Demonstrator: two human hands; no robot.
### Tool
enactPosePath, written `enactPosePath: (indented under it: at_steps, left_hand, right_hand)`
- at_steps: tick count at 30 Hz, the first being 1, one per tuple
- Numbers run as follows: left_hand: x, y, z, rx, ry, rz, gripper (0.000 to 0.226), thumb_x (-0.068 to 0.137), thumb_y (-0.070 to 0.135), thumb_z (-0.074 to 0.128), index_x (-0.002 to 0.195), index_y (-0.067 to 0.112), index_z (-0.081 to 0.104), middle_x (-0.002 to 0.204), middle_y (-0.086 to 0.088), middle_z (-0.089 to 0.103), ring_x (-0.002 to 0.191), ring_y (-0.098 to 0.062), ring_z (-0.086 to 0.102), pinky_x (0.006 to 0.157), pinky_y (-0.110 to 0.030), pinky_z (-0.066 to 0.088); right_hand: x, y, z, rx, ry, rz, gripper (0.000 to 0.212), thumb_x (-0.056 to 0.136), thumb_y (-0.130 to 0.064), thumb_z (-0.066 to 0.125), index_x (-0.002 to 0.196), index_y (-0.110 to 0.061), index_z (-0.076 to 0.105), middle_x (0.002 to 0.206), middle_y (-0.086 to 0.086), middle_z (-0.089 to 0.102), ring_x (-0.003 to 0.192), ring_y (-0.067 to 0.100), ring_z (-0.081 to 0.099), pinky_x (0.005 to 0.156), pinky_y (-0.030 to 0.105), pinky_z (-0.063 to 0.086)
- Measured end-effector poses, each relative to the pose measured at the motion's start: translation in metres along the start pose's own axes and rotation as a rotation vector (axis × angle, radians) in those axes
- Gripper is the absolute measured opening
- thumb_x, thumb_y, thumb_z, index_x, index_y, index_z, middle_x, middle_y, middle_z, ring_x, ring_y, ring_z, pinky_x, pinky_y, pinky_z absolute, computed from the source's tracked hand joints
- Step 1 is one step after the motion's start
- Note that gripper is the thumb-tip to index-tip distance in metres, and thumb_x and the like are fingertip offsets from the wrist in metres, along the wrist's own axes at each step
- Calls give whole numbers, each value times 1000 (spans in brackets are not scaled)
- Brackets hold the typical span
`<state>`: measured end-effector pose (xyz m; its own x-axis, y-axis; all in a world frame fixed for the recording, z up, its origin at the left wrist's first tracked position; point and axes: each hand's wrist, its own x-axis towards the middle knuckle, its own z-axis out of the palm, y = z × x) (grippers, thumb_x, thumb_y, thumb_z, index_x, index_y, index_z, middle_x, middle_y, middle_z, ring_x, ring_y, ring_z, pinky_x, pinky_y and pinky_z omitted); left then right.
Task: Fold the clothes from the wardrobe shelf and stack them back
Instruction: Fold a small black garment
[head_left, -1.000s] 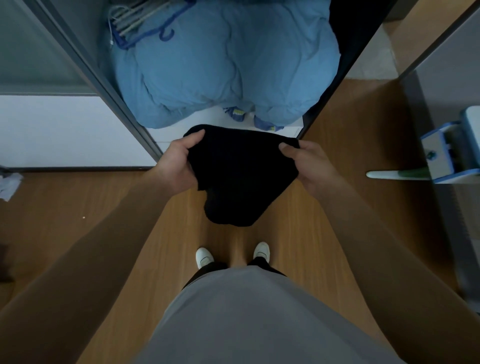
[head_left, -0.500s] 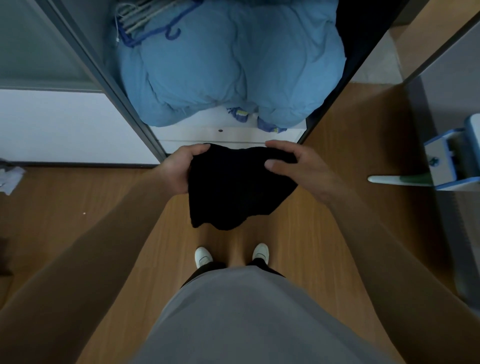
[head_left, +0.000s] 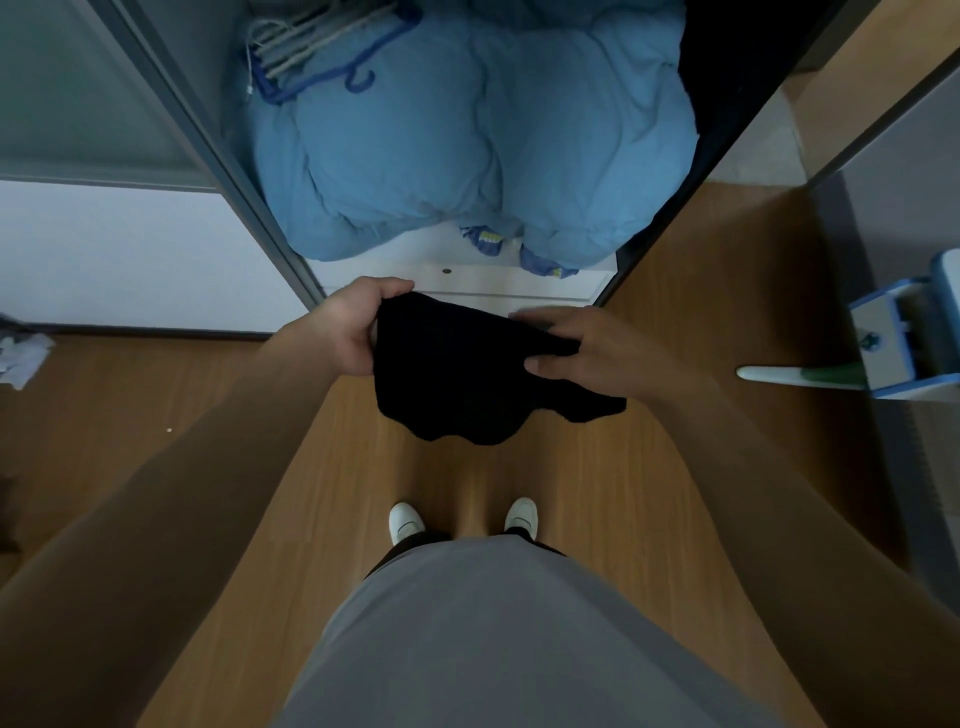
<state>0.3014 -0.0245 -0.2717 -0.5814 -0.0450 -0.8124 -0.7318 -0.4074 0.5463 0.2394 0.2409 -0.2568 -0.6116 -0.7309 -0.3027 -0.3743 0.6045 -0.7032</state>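
In the middle of the frame, the left hand (head_left: 345, 332) grips the top left edge of a black cloth (head_left: 467, 384). The right hand (head_left: 587, 358) pinches its right side. The cloth hangs just below the white shelf (head_left: 467, 285), maybe folded; it is too dark to tell. A blue quilt (head_left: 467, 145) fills the top.

The black garment (head_left: 467, 384) is too dark to show seams or folds, so its kind cannot be told. Its 3 o'clock corner is covered by the right hand (head_left: 587, 353), and at 9 o'clock its edge is bunched inside the left hand (head_left: 353, 332). At 12 o'clock the blue duvet (head_left: 467, 156) and the hangers (head_left: 311, 52) are cut off by the top edge. A small blue item (head_left: 488, 241) is mostly buried beneath the duvet. At 3 o'clock a blue-and-white device (head_left: 904, 332) runs off frame. The white shoes (head_left: 408, 519) are half hidden by the grey shirt (head_left: 493, 634).
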Motion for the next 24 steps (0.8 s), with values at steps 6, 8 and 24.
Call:
enactPosePath:
  at_steps: [6,8,24]
  left_hand:
    - [-6,0,-18,-135,-162,213,56,96,49,51,127,4,64,104,-13,76,102,-28,72,81,-37,60]
    - [-5,-4,-25,-268,-288,346,70,97,55,46,144,3,48,132,-18,63,128,-33,57,106,-47,46]
    - [27,-33,-4,90,-449,231,74,67,58,84,128,23,59,126,5,70,117,-11,65,98,-26,52]
  right_hand:
    - [1,-7,-10,509,59,144,32,87,-21,76,78,8,67,73,13,62,66,24,58,66,32,38]
    - [1,-9,-12,675,98,159,24,87,-22,74,82,2,72,78,14,68,70,26,63,67,30,45]
    - [4,-34,-2,1283,114,289,41,91,-30,64,124,-5,67,129,17,65,116,32,63,107,43,47]
